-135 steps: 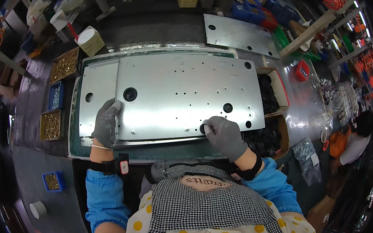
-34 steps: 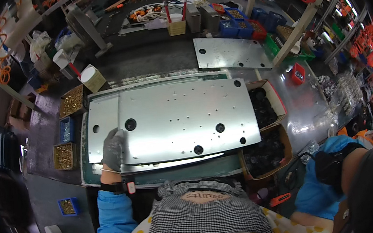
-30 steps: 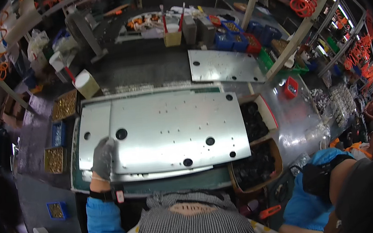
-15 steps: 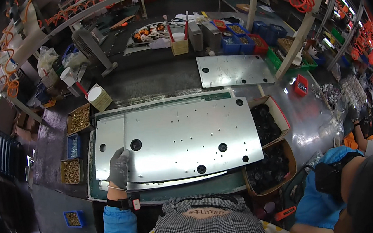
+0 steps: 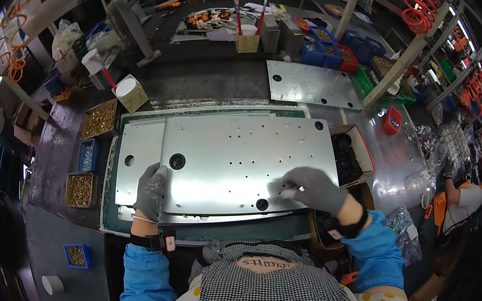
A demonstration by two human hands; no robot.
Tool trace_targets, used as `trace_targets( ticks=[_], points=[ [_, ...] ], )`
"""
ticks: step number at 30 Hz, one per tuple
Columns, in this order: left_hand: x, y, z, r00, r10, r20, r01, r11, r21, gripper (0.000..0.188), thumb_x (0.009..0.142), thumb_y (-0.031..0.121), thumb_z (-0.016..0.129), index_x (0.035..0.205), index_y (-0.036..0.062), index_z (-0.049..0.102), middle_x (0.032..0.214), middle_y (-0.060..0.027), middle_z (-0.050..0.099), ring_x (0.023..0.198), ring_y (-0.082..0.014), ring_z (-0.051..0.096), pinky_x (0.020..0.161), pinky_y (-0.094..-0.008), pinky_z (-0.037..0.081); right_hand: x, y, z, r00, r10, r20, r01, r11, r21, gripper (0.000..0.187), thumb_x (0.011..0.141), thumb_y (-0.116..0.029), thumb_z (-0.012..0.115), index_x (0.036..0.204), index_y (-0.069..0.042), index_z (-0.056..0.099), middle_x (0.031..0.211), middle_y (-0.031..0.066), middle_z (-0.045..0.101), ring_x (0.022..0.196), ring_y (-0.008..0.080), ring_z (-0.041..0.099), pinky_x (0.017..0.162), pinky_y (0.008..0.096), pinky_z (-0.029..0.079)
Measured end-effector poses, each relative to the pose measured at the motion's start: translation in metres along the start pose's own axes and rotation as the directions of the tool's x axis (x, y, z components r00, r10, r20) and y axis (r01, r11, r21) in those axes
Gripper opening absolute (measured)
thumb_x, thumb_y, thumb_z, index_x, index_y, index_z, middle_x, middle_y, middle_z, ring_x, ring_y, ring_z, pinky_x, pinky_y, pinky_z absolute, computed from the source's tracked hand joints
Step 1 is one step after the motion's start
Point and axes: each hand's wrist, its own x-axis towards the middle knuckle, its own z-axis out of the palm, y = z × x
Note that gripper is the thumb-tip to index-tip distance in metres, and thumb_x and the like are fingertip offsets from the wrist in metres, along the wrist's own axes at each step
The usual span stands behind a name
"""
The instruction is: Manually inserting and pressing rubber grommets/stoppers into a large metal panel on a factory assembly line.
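Observation:
A large silver metal panel (image 5: 215, 179) with small holes and black round grommets lies flat on top of another panel (image 5: 134, 141). My left hand (image 5: 151, 192), in a grey glove, grips the top panel's left edge near a black grommet (image 5: 177, 161). Over the panel's right front part is my right hand (image 5: 315, 189), also gloved, its fingers bent and drawn together at the surface. A small pale spot shows at its fingertips; what they hold is hidden. Another black grommet (image 5: 262, 204) sits at the front edge, left of that hand.
Bins of brass-coloured fasteners (image 5: 100, 119) and a blue bin (image 5: 87, 155) line the left side. Boxes of black parts (image 5: 344, 154) stand at the right. Behind lie another panel (image 5: 307, 84), a fan (image 5: 128, 27) and a tub (image 5: 127, 87). A co-worker (image 5: 464, 206) is at far right.
My right arm has swung in from the right, bringing its hand onto the panel. My left hand stays at the panel's left edge. The whole view has shifted slightly.

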Motion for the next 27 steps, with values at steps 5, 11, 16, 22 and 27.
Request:
trace_targets(
  ticks=[5,11,16,22,27],
  points=[
    [-0.003,0.006,0.003,1.000,-0.013,0.005,0.013,1.000,-0.010,0.041,0.092,0.025,0.058,0.121,-0.0038,0.056,0.091,-0.0013,0.059,0.078,-0.0080,0.052,0.070,-0.0217,0.044,0.014,0.027,0.054,0.986,-0.008,0.168,0.018,0.998,-0.059,0.032,0.078,-0.042,0.069,0.088,-0.012,0.064,0.082,0.0069,0.065,0.080,0.0252,0.065,0.068,0.0377,0.050],
    [-0.002,0.003,0.001,0.998,-0.045,-0.051,0.047,0.998,0.045,0.039,0.091,0.024,0.059,0.118,-0.0037,0.058,0.089,-0.0013,0.060,0.076,-0.0075,0.051,0.068,-0.0219,0.044,0.056,0.002,0.039,0.807,0.260,0.530,-0.132,0.955,-0.267,0.036,0.075,-0.044,0.071,0.088,-0.010,0.068,0.085,0.0090,0.069,0.086,0.0286,0.067,0.074,0.0406,0.051],
    [0.006,-0.005,0.003,0.999,0.029,-0.022,-0.029,1.000,0.006,0.035,0.091,0.023,0.059,0.116,-0.0022,0.058,0.086,0.0003,0.059,0.072,-0.0061,0.050,0.065,-0.0202,0.043,0.061,0.002,0.037,0.799,0.306,0.518,-0.164,0.939,-0.301,0.021,0.075,-0.034,0.067,0.083,-0.015,0.066,0.080,0.0064,0.068,0.081,0.0256,0.066,0.071,0.0368,0.049],
    [0.003,-0.003,0.000,0.999,0.045,0.018,-0.046,0.999,0.013,0.035,0.092,0.023,0.058,0.116,-0.0028,0.058,0.085,0.0001,0.058,0.072,-0.0073,0.051,0.064,-0.0214,0.043,0.084,-0.004,0.029,0.682,0.264,0.682,-0.095,0.957,-0.275,0.036,0.073,-0.043,0.074,0.086,-0.010,0.071,0.083,0.0092,0.069,0.083,0.0291,0.066,0.074,0.0410,0.051],
    [0.002,0.000,-0.001,0.998,-0.023,-0.063,0.029,0.995,0.094,0.040,0.092,0.025,0.058,0.120,-0.0031,0.057,0.088,-0.0016,0.060,0.075,-0.0084,0.053,0.066,-0.0223,0.044,0.078,-0.007,0.035,0.716,0.306,0.628,-0.101,0.935,-0.340,0.036,0.073,-0.043,0.074,0.090,-0.010,0.071,0.088,0.0088,0.070,0.087,0.0284,0.067,0.077,0.0405,0.052]
  ],
)
